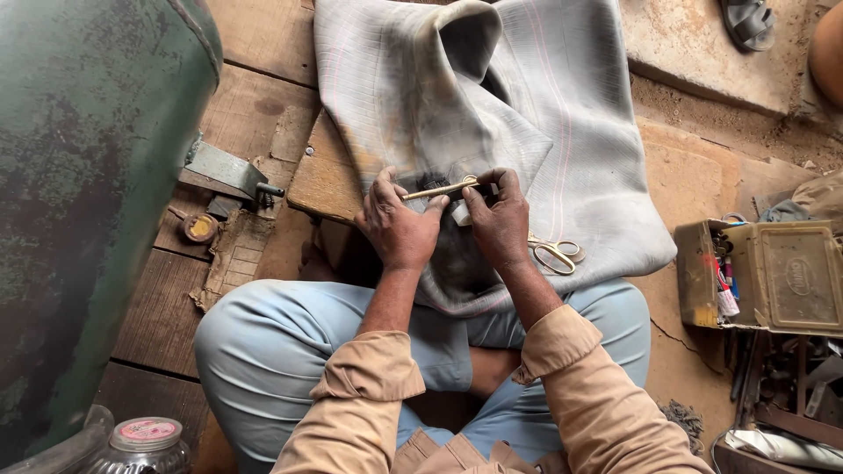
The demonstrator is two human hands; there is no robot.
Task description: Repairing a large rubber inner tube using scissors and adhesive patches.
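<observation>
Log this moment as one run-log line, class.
left hand: holds brass rod | right hand: pinches rod tip over grey rubber tube | scissors: on tube

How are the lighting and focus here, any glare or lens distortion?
Head view: soft, even daylight, no glare; hands and grey inner tube sharp; the green tank bulges at the left edge, wide-angle distortion; the jar at the bottom is slightly soft.

The tube point(527, 105) runs off the top edge. Hands hide the patch spot. Scissors point(555, 253) lie half behind the right hand point(500, 224). The sandal point(748, 21) is cropped.
</observation>
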